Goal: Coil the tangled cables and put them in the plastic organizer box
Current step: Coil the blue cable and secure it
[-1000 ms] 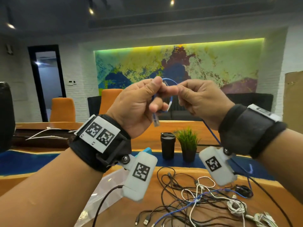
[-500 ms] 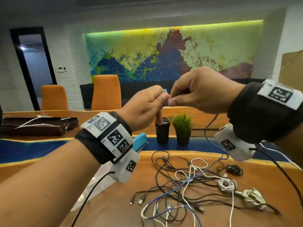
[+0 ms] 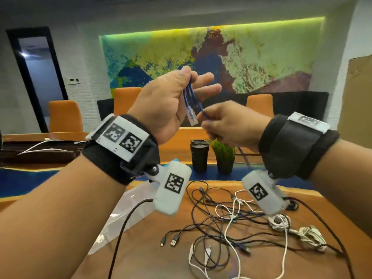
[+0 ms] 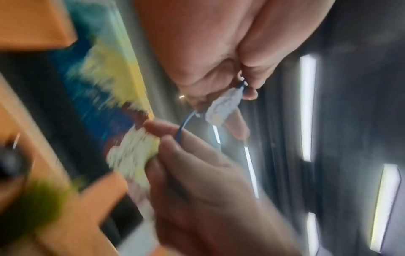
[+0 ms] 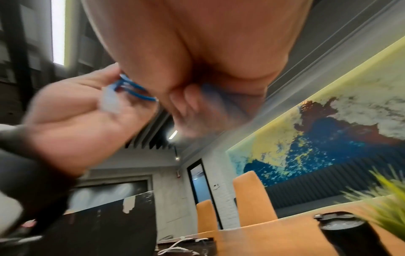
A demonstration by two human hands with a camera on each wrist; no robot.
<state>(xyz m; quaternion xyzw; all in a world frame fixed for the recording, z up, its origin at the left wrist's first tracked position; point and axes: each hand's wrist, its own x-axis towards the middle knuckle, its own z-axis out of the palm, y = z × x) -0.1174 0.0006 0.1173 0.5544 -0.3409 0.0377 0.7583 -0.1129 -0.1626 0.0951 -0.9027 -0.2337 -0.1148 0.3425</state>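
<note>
**Blue cable part-coiled in the air, tangle waiting below**

Thin, light and limp, by the look of it: a blue cable (image 3: 190, 95) that will bend wherever pushed yet probably spring out of its loops once released. Slick jacket, so likely to slip through a loose pinch. Best taken at the gathered loops, not by the clear plug (image 3: 190, 116), whose small latch looks fragile. Held up well above the desk (image 3: 141, 248), loops pinched between thumb and forefinger of the left hand (image 3: 167, 103), other fingers (image 3: 209, 90) spread straight. Right hand (image 3: 229, 125) curled round the trailing length just beside the plug, feeding it; tail dropping behind that wrist towards the pile of black and white cables (image 3: 241, 224) on the desk. A clear plastic edge (image 3: 124, 210) showing under the left wrist, possibly the organizer box; cannot tell for sure.

Against half a second ago: hands then pressed tip to tip with the cable almost hidden, now drawn slightly apart, left palm turned open, several loops and the plug hanging in plain sight. Right hand lower than before.
</note>
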